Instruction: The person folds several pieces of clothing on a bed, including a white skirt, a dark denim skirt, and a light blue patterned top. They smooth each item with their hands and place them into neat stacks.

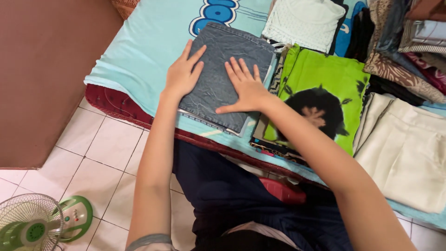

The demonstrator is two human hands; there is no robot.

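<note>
On the bed (139,51), at its near edge, the folded dark denim piece (223,69) lies flat on the light blue sheet, and both of your hands rest on top of it. Your left hand (182,72) lies open along the left edge, fingers spread and pointing away from you. Your right hand (246,86) is laid flat near the middle, fingers fanned, thumb out toward the near edge. Neither hand pinches anything; both are palms down.

To press this fold well, keep your palms flat and your weight even, so that the layers stay squared on one another. Stroke outward from the middle toward the edges rather than inward, or you will likely push a ridge into the cloth. Watch the near corner, where lower layers show under the top one: line them up before pressing harder.

Just beside the denim on the right lies a bright green garment with a dark print (320,97), its edge close to the denim's; keep your right hand from dragging it. Further right, folded cream cloth (404,148) and a stack of patterned fabrics (404,46) lie well clear.
</note>
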